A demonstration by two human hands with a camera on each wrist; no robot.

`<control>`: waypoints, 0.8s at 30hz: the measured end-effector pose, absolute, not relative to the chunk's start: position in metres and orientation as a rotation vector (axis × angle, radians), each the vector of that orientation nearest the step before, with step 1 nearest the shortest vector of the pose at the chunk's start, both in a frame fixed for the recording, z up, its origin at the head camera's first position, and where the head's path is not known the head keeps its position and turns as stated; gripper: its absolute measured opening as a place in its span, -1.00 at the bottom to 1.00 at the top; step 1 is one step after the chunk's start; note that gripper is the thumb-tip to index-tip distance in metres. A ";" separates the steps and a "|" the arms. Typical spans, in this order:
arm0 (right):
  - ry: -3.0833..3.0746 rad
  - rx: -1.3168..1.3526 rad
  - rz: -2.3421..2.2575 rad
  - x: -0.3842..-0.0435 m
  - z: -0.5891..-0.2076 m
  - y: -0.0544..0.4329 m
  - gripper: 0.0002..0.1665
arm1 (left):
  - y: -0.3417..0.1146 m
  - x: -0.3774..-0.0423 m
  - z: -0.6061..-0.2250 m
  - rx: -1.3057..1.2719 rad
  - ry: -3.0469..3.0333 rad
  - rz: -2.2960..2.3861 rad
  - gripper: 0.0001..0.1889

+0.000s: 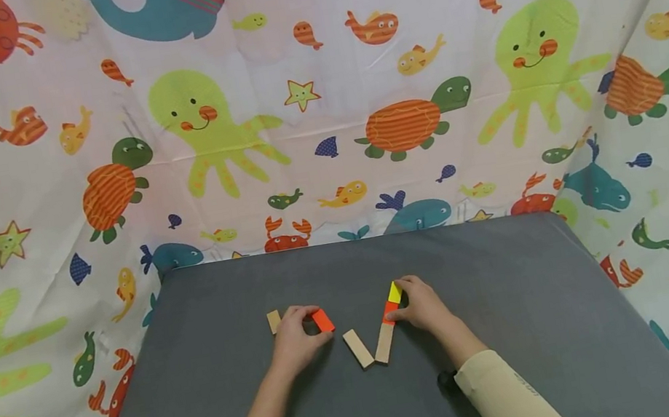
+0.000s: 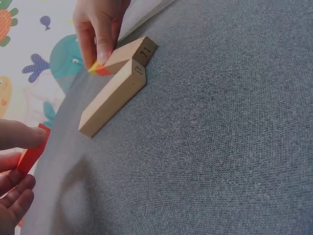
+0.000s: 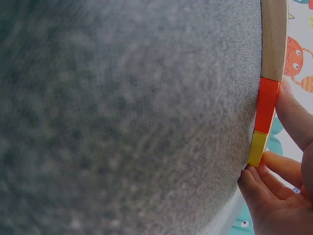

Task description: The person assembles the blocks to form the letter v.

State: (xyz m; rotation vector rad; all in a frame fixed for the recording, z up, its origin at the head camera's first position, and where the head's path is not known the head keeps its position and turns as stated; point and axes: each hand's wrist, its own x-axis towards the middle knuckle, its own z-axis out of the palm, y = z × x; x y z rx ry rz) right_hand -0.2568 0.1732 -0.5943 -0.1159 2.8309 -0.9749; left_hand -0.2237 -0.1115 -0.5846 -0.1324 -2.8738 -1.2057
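Note:
In the head view my left hand point(image 1: 293, 341) pinches an orange-red block point(image 1: 323, 320) between thumb and fingers; the left wrist view shows this block point(image 2: 33, 151) held above the cloth. My right hand point(image 1: 422, 306) has its thumb against a second orange-red block point(image 1: 391, 312) and its fingers at a yellow block point(image 1: 394, 293). These two lie end to end with a wooden block point(image 1: 385, 344), forming a slanted line. Another wooden block point(image 1: 359, 349) leans the other way, its near end meeting that line in a V shape.
A small wooden block point(image 1: 274, 321) lies just left of my left hand. Grey cloth point(image 1: 216, 376) covers the table. Behind and at the sides hangs a white curtain point(image 1: 304, 184) printed with sea animals.

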 end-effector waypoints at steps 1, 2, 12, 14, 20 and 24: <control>2.832 -0.119 -0.973 -0.257 -0.594 0.173 0.01 | -0.111 -0.224 -0.585 -0.130 -2.873 -1.211 -0.45; 2.833 -0.121 -0.972 -0.257 -0.594 0.174 0.01 | -0.110 -0.225 -0.585 -0.128 -2.873 -1.214 -0.45; 2.827 -0.114 -0.961 -0.258 -0.592 0.174 0.01 | -0.102 -0.229 -0.583 -0.129 -2.873 -1.262 -0.44; 2.824 -0.109 -0.959 -0.259 -0.591 0.174 0.01 | -0.100 -0.230 -0.582 -0.139 -2.870 -1.275 -0.44; 2.820 -0.106 -0.967 -0.259 -0.589 0.174 0.01 | -0.097 -0.234 -0.582 -0.156 -2.879 -1.278 -0.45; 2.813 -0.094 -0.979 -0.261 -0.588 0.173 0.01 | -0.095 -0.236 -0.584 -0.155 -2.890 -1.273 -0.45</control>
